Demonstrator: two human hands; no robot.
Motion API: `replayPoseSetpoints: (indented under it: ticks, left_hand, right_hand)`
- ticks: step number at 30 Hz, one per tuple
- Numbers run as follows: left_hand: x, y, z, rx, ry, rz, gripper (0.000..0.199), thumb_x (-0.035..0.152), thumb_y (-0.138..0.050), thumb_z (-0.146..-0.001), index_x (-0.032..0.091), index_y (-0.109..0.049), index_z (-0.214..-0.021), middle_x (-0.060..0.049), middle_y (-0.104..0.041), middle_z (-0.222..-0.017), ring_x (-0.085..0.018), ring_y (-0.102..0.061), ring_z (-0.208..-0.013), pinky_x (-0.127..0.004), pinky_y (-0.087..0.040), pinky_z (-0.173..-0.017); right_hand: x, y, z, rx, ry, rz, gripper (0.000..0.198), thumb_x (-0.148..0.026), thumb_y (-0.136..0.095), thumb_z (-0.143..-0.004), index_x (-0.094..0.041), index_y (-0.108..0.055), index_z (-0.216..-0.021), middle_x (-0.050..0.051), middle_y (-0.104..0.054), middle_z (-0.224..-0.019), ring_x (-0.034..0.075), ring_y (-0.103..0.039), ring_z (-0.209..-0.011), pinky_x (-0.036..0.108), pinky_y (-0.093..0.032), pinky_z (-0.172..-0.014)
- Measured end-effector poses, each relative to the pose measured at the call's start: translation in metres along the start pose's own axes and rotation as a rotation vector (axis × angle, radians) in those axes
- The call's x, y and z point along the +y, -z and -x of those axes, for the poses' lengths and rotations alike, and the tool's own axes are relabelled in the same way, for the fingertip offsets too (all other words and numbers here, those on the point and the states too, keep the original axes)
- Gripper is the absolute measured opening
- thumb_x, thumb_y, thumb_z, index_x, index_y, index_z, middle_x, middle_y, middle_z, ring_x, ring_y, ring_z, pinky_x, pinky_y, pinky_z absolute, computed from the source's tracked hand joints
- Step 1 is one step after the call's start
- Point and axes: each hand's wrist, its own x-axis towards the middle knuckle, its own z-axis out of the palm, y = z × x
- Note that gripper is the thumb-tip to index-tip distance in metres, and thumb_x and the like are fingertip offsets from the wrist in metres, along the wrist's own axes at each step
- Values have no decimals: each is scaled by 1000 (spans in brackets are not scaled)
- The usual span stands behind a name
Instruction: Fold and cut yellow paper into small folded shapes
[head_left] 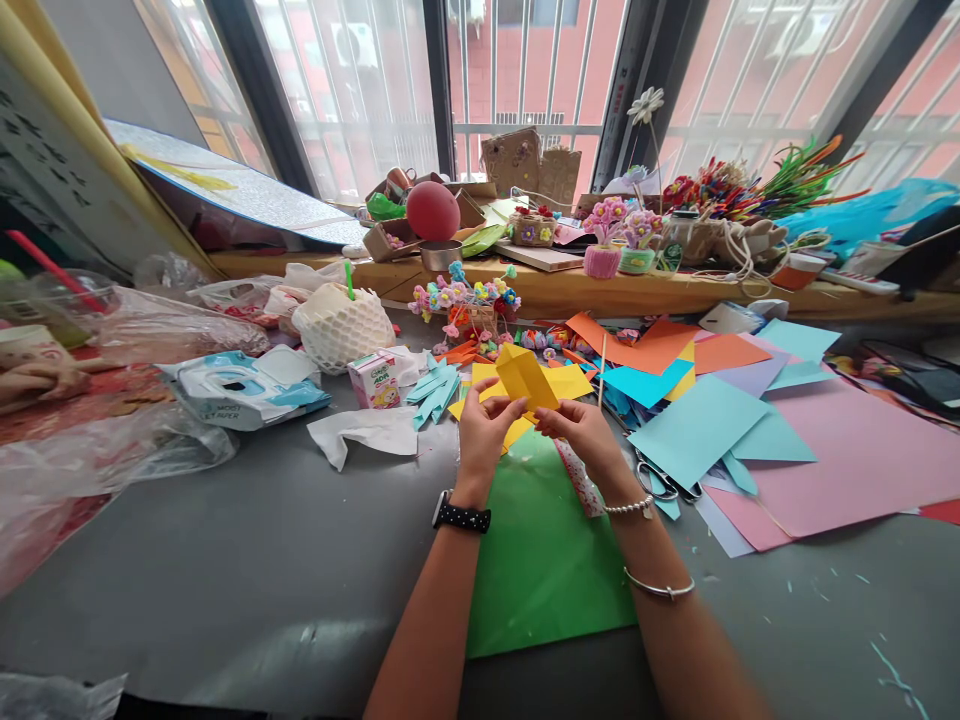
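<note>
A folded piece of yellow paper is held up between both hands, above the table. My left hand pinches its lower left side, and my right hand grips its lower right corner with the fingertips. Behind and below it lie more yellow paper pieces. Under my wrists is a green sheet, with a patterned strip partly covered by my right forearm. To the right of my right hand, scissors lie half hidden under light blue paper.
Pink paper and orange paper spread out on the right. On the left sit a wet wipe pack, a small box and a white tissue. Another person's hand rests at the far left. Craft flowers stand behind.
</note>
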Motion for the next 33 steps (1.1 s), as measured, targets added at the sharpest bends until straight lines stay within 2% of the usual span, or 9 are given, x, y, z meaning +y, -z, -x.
replayPoseSetpoints:
  ticks: [3,9,13,20,33]
  left_hand:
    - [1,-1,0,22,-16,-3,50,25,-68,-57,16,-42,-98,0,-60,-67,-14,-60,-68,-27,-46,-68]
    - [-1,-1,1,-78,3,28,47,25,-66,-59,15,-41,-98,-1,-61,-69,-13,-60,-66,-28,-46,-68]
    - [0,-2,1,-47,24,43,45,24,-65,-61,16,-39,-98,1,-60,-67,-12,-59,-60,-29,-46,-68]
    - [1,-3,0,-38,44,39,48,21,-65,-60,16,-36,-99,1,-58,-69,-11,-59,-56,-29,-48,-65]
    - [-1,-2,-1,-47,14,19,47,20,-63,-62,15,-38,-101,0,-59,-69,-12,-59,-60,-26,-48,-63]
  right_hand:
    - [1,-2,0,-52,-9,5,27,-40,-61,-61,-13,-60,-63,2,-60,-58,11,-52,-53,24,-40,-54]
    - [1,-2,0,-84,21,-15,26,-39,-60,-64,-13,-62,-69,2,-60,-61,11,-53,-56,23,-40,-55]
    - [-1,7,0,-160,12,10,22,-36,-61,-64,-14,-62,-70,2,-61,-64,10,-54,-60,23,-41,-59]
    - [-2,18,-2,-73,-19,-87,20,-30,-67,-56,-16,-63,-70,1,-64,-69,11,-55,-63,25,-42,-63]
    - [-3,22,0,-65,-10,-159,19,-30,-67,-59,-18,-64,-73,2,-64,-72,12,-58,-70,26,-43,-68]
